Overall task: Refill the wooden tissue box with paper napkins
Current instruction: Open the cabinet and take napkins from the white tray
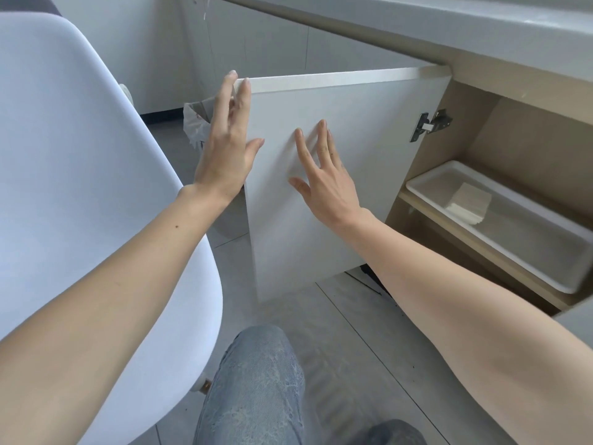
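Note:
A white cabinet door stands swung open under the grey counter. My left hand rests at the door's free edge with fingers spread, holding nothing. My right hand lies flat on the door's inner face, fingers apart. Inside the cabinet a white plastic tray sits on a wooden shelf and holds a small stack of white paper napkins. No wooden tissue box is in view.
A white moulded chair fills the left side, close to my left arm. A bin with a plastic liner stands behind the door. The grey counter edge runs overhead. My jeans-clad knee is below on the tiled floor.

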